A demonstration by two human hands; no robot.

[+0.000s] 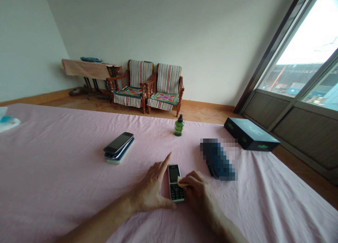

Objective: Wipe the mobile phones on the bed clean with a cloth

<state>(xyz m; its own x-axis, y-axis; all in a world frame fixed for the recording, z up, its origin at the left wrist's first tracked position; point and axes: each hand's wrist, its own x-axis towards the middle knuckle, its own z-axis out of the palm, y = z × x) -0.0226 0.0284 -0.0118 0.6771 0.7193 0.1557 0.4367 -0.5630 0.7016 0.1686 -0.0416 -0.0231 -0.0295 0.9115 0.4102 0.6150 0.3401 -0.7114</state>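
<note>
A small black keypad phone (175, 182) lies on the pink cloth (66, 165) in front of me. My left hand (153, 188) rests flat beside its left edge, fingers stretched out and thumb against the phone's lower end. My right hand (196, 190) is curled at the phone's right side, fingertips pinching a small pale yellow pad (181, 182) against the keypad.
A stack of phones (118, 147) lies to the left, a small green bottle (179, 125) stands behind, a blurred-out dark object (218, 158) sits to the right, and a black box (250, 134) lies near the far right edge. Two striped wooden chairs (148, 86) stand by the wall.
</note>
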